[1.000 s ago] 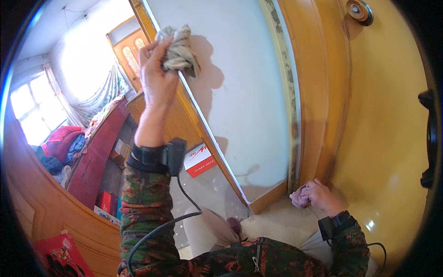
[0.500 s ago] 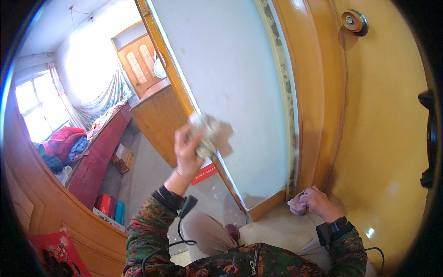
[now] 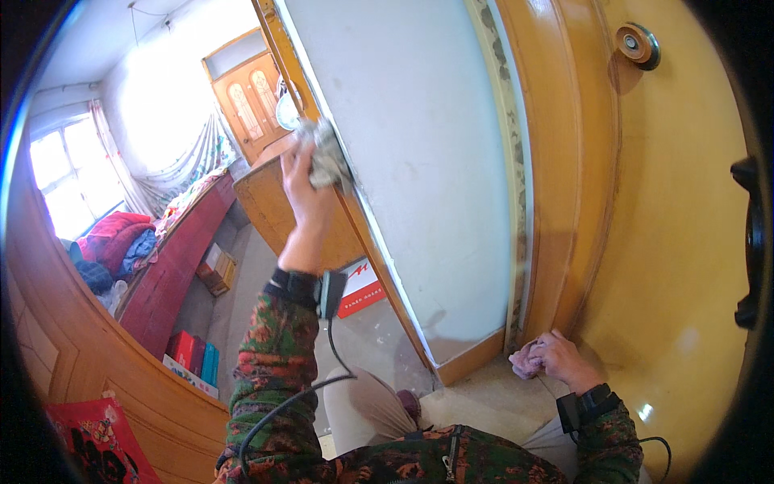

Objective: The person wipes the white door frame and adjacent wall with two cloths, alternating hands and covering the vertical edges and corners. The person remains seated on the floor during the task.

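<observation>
My left hand [image 3: 305, 192] is raised and closed around a crumpled grey-white cloth [image 3: 324, 157]. The cloth lies against the orange-brown wooden door frame [image 3: 360, 230], beside the edge of the pale wall panel [image 3: 411, 161]. Low on the right, my right hand [image 3: 564, 360] grips a bunched pinkish-purple cloth [image 3: 528, 359]. That hand is near the floor, by the foot of the wooden trim and the yellow door [image 3: 669, 242]. Its fingertips are partly hidden in the cloth's folds.
Through the doorway stand a wooden cabinet [image 3: 266, 198] and a long red platform [image 3: 173, 278] with bedding. Boxes [image 3: 216, 270] and books [image 3: 193, 355] sit on the floor below it. A round knob [image 3: 637, 45] juts from the yellow door. A carved wooden door [image 3: 121, 403] is at lower left.
My left hand has moved up and slightly left with the grey-white cloth, from the panel's edge to higher on the frame. My right hand has hardly moved. The view has shifted slightly.
</observation>
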### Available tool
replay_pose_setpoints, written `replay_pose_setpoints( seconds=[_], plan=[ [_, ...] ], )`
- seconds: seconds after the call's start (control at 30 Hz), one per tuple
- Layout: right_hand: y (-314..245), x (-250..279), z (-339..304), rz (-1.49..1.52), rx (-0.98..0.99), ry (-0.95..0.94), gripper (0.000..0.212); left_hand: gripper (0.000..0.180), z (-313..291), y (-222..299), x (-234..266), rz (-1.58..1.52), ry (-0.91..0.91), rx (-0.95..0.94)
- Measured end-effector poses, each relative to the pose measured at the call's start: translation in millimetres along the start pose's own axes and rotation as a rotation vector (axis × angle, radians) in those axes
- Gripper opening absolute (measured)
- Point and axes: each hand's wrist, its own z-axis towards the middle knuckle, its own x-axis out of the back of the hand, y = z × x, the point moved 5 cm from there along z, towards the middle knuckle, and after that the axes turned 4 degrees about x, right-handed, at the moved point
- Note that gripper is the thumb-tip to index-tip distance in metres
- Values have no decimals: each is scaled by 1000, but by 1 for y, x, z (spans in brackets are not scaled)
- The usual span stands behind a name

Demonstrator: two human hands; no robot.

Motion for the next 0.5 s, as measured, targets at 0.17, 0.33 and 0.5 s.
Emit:
replay_pose_setpoints(
  seconds=[0.17,0.33,0.5],
  plan=[
    [8,-14,-2,-68,10,-75,19,46,-87,-2,6,-26,-135,21],
    [2,-7,-1,-43,20,-63,15,46,-31,-16,14,-92,26,62],
    [-1,-5,2,-67,105,-80,19,48,-10,-27,-1,-243,-19,131]
  ],
)
